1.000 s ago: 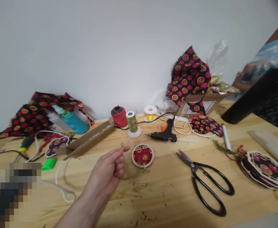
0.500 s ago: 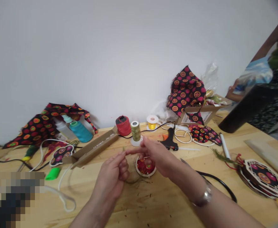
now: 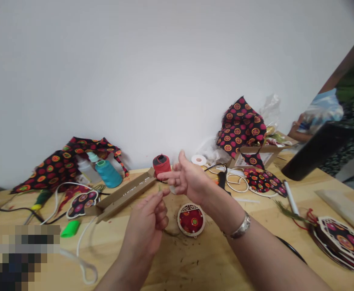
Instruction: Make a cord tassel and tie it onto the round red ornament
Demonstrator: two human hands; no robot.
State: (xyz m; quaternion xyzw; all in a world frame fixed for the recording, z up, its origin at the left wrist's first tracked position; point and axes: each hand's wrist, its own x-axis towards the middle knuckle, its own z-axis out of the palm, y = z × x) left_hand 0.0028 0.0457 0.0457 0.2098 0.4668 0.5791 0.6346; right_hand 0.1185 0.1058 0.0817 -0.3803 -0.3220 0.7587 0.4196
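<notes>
My left hand (image 3: 149,218) is closed in a pinch over the table. Olive-green thread (image 3: 172,233) trails out below its fingers, and a short end shows at the fingertips. My right hand (image 3: 189,178) is spread just above and to the right, with its fingers apart and no thing visible in it. Below it on the table lies a round pendant (image 3: 191,220) with a pale openwork frame and red patterned cloth. The green thread spool is hidden behind my right hand, and a red thread cone (image 3: 162,165) stands beyond.
A long cardboard box (image 3: 128,195) and a teal thread cone (image 3: 109,173) are on the left. A glue gun (image 3: 222,181) lies partly behind my right forearm. Octagonal patterned pieces (image 3: 343,242) lie at right, near a black cylinder (image 3: 313,151). Another person (image 3: 325,109) is beyond.
My right hand has come away from the left fingertips, moved up and spread its fingers. The round pendant is now uncovered. My left hand keeps its pinch, and the view has shifted slightly.
</notes>
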